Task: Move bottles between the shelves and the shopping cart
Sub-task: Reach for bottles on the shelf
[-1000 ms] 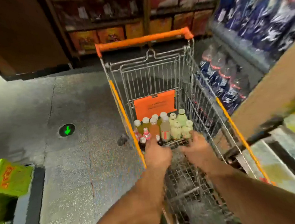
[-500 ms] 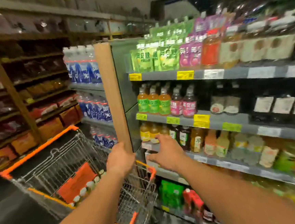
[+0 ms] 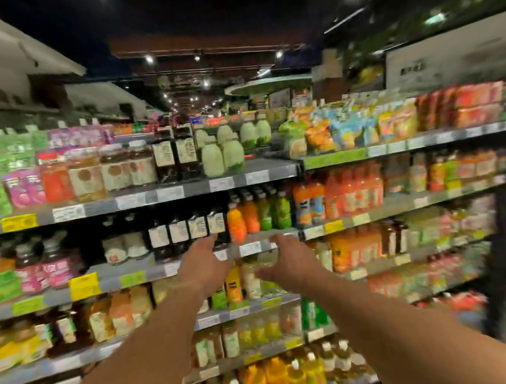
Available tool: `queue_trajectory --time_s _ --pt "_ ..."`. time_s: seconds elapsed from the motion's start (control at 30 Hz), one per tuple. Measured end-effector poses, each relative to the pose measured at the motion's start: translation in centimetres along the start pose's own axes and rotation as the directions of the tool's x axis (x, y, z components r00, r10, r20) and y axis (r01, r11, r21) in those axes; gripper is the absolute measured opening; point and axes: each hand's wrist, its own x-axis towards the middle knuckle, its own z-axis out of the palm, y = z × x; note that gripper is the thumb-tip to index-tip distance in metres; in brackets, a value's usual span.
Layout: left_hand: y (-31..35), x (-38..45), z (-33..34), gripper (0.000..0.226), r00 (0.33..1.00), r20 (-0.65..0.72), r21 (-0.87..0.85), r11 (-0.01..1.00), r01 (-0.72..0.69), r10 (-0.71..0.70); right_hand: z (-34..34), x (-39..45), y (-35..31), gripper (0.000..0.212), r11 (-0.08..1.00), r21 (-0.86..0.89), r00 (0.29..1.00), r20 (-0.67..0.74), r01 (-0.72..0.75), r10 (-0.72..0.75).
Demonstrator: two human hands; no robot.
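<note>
Your left hand (image 3: 204,266) and right hand (image 3: 291,260) reach side by side at mid-frame toward the shelves (image 3: 173,269), fingers loosely spread and holding nothing. Both hover in front of the third shelf's price rail. They cover part of a row of small bottles (image 3: 234,285) seen in the gap between them; motion blur leaves those labels unreadable. Dark bottles (image 3: 188,231) stand just above your left hand, orange and green ones (image 3: 251,216) beside them. Your forearms are cut off at the bottom edge. The right third of the frame is smeared, so the products there cannot be told apart.
</note>
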Motion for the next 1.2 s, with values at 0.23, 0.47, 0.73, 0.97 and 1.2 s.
queue_trajectory --time_s 0.23,0.47,0.73,0.97,1.2 --pt "18.3 1.6 13.7 0.071 0.974 0.159 -0.098 0.984 -0.146 0.161 -15.2 -1.2 16.5 0.068 0.966 -0.145 0.972 -0.127 -0.215 0.197" --pt "32.3 4.7 25.5 0.075 0.917 0.229 -0.131 0.944 -0.304 0.327 -23.6 0.0 29.6 0.082 0.921 -0.177 0.921 -0.249 -0.347 0.299" --pt "44.2 14.1 39.5 0.079 0.861 0.312 -0.238 0.911 -0.337 0.401 -31.1 7.2 45.1 0.086 0.838 -0.199 0.842 -0.321 -0.507 0.433" --pt "54.1 24.7 50.1 0.08 0.824 0.388 -0.289 0.903 -0.318 0.414 -37.7 15.7 56.0 0.064 0.814 -0.142 0.799 -0.346 -0.563 0.492" --pt "59.8 32.0 58.4 0.068 0.845 0.388 -0.287 0.919 -0.27 0.369 -40.6 24.1 65.8 0.068 0.849 -0.068 0.817 -0.322 -0.524 0.478"
